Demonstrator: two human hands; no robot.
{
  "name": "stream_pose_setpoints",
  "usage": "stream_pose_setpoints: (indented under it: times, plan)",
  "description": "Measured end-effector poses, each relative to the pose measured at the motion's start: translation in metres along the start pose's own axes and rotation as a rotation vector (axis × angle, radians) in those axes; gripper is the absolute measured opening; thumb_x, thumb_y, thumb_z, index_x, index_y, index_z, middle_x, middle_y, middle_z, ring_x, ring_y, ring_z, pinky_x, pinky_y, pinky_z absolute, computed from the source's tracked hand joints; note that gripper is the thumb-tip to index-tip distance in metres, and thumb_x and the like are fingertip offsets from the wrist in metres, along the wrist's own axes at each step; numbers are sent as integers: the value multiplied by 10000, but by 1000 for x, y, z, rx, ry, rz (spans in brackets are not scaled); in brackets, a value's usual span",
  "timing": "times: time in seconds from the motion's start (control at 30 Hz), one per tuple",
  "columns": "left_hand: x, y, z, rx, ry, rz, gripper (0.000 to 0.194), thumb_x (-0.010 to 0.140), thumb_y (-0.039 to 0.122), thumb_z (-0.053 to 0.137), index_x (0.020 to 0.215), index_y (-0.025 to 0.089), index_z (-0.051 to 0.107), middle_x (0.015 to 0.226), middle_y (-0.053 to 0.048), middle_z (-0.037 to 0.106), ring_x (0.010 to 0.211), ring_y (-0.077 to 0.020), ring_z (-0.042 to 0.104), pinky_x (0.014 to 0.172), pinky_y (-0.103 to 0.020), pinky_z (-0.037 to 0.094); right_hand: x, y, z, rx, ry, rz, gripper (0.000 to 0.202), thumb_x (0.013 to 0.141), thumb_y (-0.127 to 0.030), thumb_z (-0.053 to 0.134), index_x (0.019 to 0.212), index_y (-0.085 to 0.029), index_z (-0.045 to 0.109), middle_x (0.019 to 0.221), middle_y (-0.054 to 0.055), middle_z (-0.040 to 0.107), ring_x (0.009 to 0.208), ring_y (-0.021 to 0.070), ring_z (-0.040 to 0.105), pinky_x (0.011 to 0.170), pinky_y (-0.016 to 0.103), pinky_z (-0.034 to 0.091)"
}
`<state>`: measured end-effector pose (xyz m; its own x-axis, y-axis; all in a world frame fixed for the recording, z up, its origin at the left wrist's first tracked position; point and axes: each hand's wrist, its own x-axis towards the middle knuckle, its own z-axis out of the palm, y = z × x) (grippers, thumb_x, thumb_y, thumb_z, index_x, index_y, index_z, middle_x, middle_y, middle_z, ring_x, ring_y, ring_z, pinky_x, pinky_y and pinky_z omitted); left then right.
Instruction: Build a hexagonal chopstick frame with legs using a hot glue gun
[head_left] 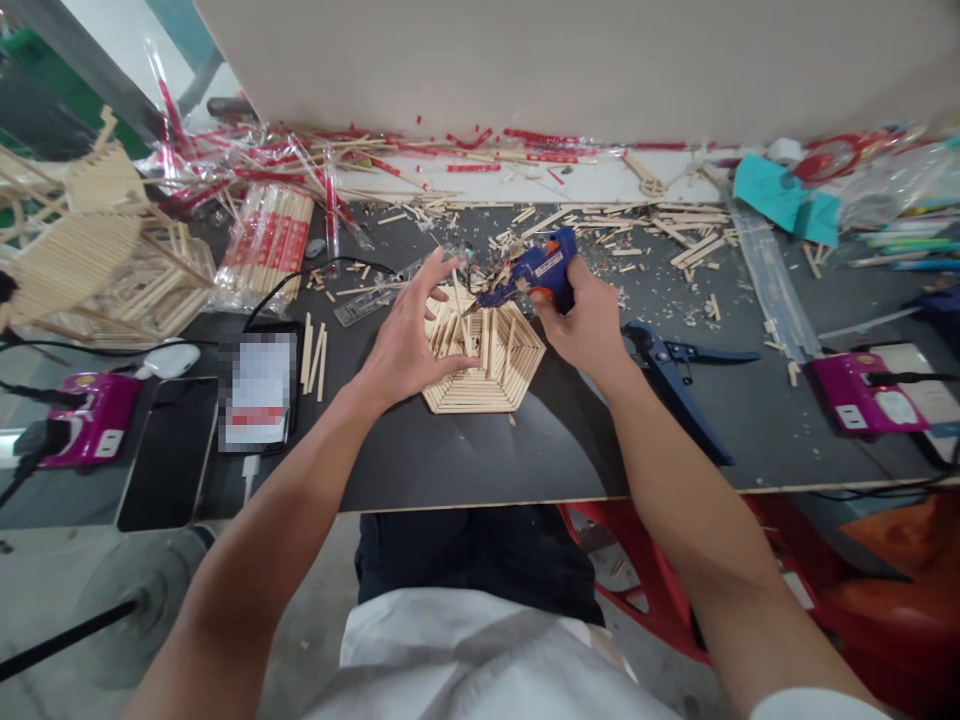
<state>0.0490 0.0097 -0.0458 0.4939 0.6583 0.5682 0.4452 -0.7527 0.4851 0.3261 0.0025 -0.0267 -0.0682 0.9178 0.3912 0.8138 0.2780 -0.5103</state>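
A hexagonal frame of stacked wooden sticks [480,402] lies on the dark table in front of me. My left hand [405,335] is over its left side, thumb and fingers spread apart in a wide curve. Thin sticks stand up inside the frame near that thumb; whether the fingertips touch any of them I cannot tell. In my right hand [583,318] is a blue hot glue gun [551,268] with an orange trigger. Its stained nozzle points left, over the back part of the frame.
Blue cutting pliers [679,385] lie to the right. Two phones [169,450] and magenta power adapters [870,393] rest near the front edge. Packed sticks [264,240] and a larger stick structure [112,250] are at left. Stick scraps [697,235] litter the back.
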Motion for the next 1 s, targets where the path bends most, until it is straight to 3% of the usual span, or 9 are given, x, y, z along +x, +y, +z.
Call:
stream_pose_setpoints:
  times: [0.53,0.77,1.0]
  plan:
    - [0,2,1,-21,-29,44,1280,769,863,679,1697,340,-32,1636,-217,431,1297,-381,621,1005,-529,559,1,5,3,18,49,12,202,915,-411,592,1020,-258,512,770,36,578,682,224,555,684,370,423]
    - [1,6,0,-26,-23,32,1284,756,855,706,1697,326,12,1602,-224,470,1252,-363,644,940,-483,582,2,4,2,8,83,18,174,910,-396,576,1003,-261,519,748,28,566,653,217,533,669,369,414]
    - [1,9,-1,-11,-60,12,1312,753,868,700,1700,303,-12,1609,-241,464,1273,-374,633,917,-459,573,2,-2,-4,18,50,45,286,943,-457,570,1150,-260,580,799,50,601,724,255,590,705,396,449]
